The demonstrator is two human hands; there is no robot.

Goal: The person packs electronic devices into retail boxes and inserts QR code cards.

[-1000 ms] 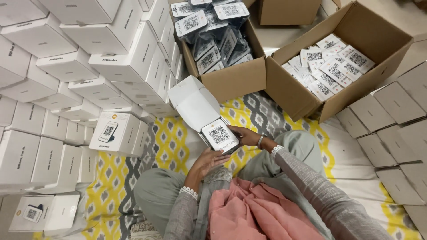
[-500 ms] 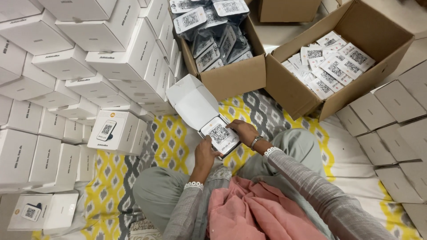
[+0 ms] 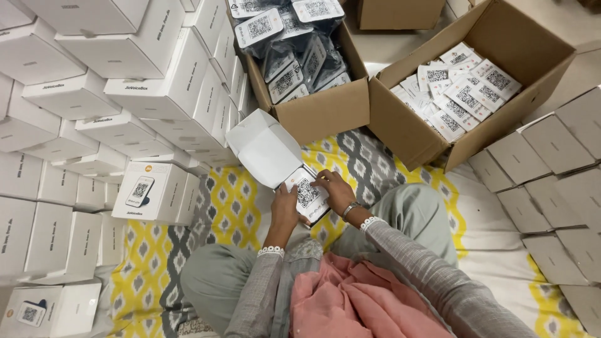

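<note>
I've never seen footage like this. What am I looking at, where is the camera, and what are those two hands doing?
The camera sits on a person's head and looks down at their lap; they sit on a yellow and grey patterned cloth. The left hand and right hand both hold a small device at the mouth of an open white box. Stacks of closed white boxes surround them. Ahead stand two cardboard cartons: one holds bagged devices, the other holds printed cards.
</note>
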